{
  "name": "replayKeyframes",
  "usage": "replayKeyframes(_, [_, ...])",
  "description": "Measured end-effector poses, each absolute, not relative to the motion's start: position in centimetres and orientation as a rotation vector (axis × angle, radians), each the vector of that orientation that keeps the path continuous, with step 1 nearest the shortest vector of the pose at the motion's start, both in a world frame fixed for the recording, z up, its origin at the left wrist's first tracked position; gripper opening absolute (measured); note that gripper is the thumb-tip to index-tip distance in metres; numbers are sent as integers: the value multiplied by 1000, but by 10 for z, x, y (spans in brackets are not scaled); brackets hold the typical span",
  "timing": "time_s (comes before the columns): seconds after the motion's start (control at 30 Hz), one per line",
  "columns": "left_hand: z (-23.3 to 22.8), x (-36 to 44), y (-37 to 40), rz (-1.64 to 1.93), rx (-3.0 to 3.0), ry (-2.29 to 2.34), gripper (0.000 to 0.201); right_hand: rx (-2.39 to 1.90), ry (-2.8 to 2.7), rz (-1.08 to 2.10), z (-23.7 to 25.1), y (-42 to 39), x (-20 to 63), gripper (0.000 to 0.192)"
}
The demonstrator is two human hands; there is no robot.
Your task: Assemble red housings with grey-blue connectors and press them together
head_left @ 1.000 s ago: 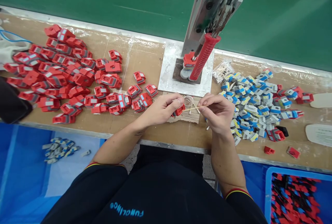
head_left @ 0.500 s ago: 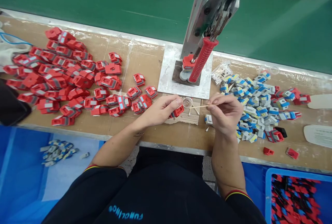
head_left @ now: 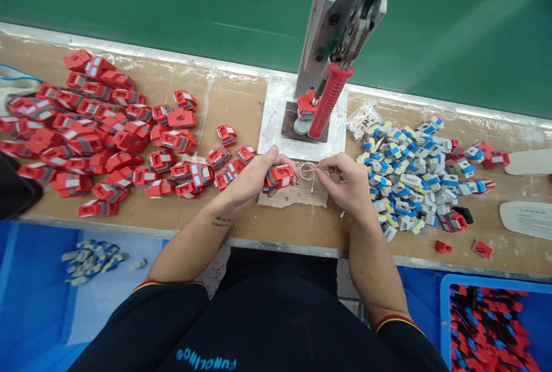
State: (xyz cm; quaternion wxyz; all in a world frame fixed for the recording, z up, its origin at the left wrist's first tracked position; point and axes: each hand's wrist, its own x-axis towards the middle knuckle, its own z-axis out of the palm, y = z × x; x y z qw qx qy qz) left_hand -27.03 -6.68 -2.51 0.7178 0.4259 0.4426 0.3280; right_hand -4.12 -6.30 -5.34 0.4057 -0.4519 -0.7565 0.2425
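Observation:
My left hand point(head_left: 250, 183) is closed around a small red plastic toy-vehicle part point(head_left: 279, 176), its hollowed side facing up. My right hand point(head_left: 350, 188) pinches a thin cotton swab point(head_left: 317, 169), mostly hidden by the fingers, at the rim of a small clear round dish point(head_left: 307, 172). Under the dish lies a torn piece of cardboard point(head_left: 293, 198), with another swab lying on it. Just behind both hands stands a hand press with a red lever handle point(head_left: 331, 102); a red part point(head_left: 306, 103) sits at its base.
Many red parts point(head_left: 90, 136) spread over the bench's left side. Grey, blue and yellow parts point(head_left: 409, 176) are heaped at right, beside a bag of cotton swabs point(head_left: 363, 119). A blue bin point(head_left: 445, 314) of red and black pieces stands below right.
My left hand has turned, bringing the red part's hollow side into view. My right hand has moved left with the swab to the clear dish. The camera view shifted slightly.

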Motion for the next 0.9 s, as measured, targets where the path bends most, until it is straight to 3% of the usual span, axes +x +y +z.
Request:
replayKeyframes(0.23, [-26, -266, -65, 767, 804, 1040, 70, -1165, -1901, 612, -55, -62, -40, 10])
replayKeyframes(0.43, [-26, -263, -65, 734, 744, 1040, 87, -1195, -1780, 672, -53, -65, -39, 8])
replayKeyframes(0.6, [-25, -254, -69, 713, 699, 982, 96, -889, -1364, 703, -44, -74, -51, 17])
replayKeyframes(0.7, [-25, -247, -72, 674, 663, 956, 98, -843, -1316, 691, -39, -80, -63, 23])
replayKeyframes(0.9, [-27, -242, -75, 655, 626, 977, 93, -802, -1400, 731, -39, -85, -76, 13])
